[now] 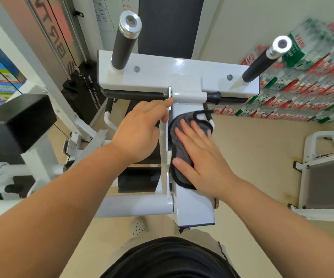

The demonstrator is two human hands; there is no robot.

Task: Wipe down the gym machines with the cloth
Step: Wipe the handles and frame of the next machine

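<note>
Right hand (202, 159) lay flat, fingers straight and slightly spread, pressing the grey cloth (176, 146) onto the white centre beam (194, 205) of the gym machine. The cloth sat on top of the beam, mid-length, with a dark-edged corner sticking out past the fingertips. Left hand (140, 127) was just beside it, fingers curled round the thin white side bar (164, 149) next to the beam, index fingertip touching the hinge area up top. Beyond the hands was a white crossbar (162, 73) with two black handles (122, 47) with chrome caps standing up from it, and a dark back pad (170, 27) behind. Stacked packs of bottled water (302, 87) lined the wall on the right. A black pad (23, 121) of another machine sat on the left. A perforated shoe (139, 225) was on the floor below the beam.
</note>
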